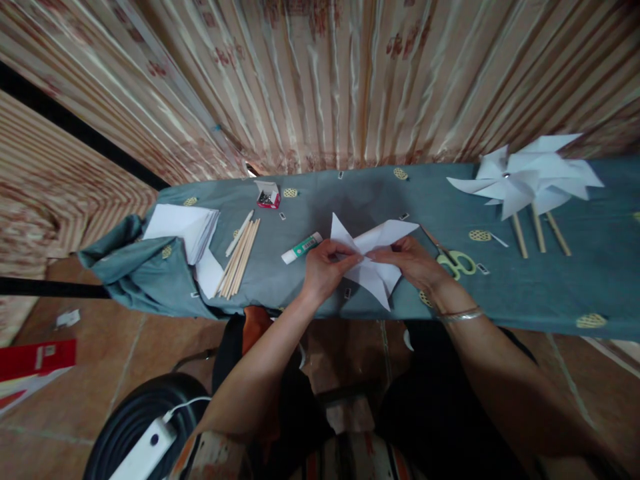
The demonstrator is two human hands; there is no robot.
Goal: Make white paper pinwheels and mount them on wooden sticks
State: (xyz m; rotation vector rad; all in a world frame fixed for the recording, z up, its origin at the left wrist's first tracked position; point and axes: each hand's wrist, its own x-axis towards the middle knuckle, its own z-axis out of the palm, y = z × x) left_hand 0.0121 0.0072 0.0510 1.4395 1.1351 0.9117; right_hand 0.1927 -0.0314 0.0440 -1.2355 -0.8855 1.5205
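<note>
The left hand (323,268) and right hand (413,261) are pinching a white, pointed, folded-paper piece (373,276) between their fingers (344,265); probably light and crease-prone, it is favouring a gentle central hold.

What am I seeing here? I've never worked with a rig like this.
There is no machine: you see a person's bare left hand and right hand. The only picture comes from a camera worn on the head, looking forward and down. Both hands pinch a folded white paper star near its middle. On the patterned blue-green cloth, to the left, lie a stack of white paper, thin pale wooden sticks, a white pen-like stick, a small open red box and a green-and-white glue stick. To the right are green-handled metal scissors and white paper pinwheels.
</note>
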